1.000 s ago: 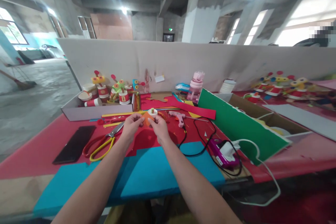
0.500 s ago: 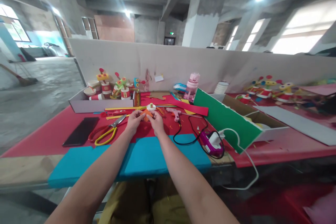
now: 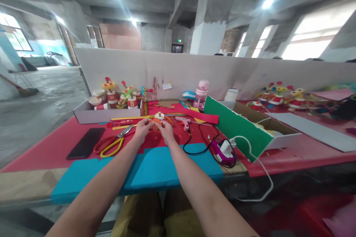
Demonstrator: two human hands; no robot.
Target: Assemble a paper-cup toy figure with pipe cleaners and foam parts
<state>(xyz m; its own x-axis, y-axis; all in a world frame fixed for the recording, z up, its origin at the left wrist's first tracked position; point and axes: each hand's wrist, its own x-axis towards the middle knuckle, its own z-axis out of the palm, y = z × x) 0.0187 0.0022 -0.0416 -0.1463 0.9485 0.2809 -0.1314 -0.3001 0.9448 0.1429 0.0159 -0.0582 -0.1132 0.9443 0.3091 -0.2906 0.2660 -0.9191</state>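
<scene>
The fingertips of both hands close on a small orange piece (image 3: pixel 156 122) and pinch it from either side. The left hand (image 3: pixel 142 130) takes its left edge and the right hand (image 3: pixel 167 132) its right, with the fingers curled close together rather than spread. The piece is held just above the red table cover (image 3: pixel 47 150), past the far edge of a blue foam sheet (image 3: pixel 158 168) that both forearms reach over. Just behind the piece sits a small white cup (image 3: pixel 159 115) with coiled orange strips at its sides; whether the piece touches the cup cannot be told. Near the left hand, on its left, lie scissors (image 3: pixel 114 144) with yellow and red handles, blades pointing toward the hand. A black phone (image 3: pixel 85 148) lies flat further left. To the right of the right hand lies a pink glue gun (image 3: pixel 184 120). A black cord (image 3: pixel 194 149) loops on the table between the glue gun and a purple plug block (image 3: pixel 221 152), which carries a white adapter. Beyond that a green board (image 3: pixel 236 129) leans against an open cardboard box (image 3: pixel 267 124). At the back left an open white box (image 3: pixel 105 115) holds paper-cup figures (image 3: pixel 129 98). A pink bottle (image 3: pixel 202 94) stands by the grey partition (image 3: pixel 180 68), and more such figures stand on the table far to the right.
</scene>
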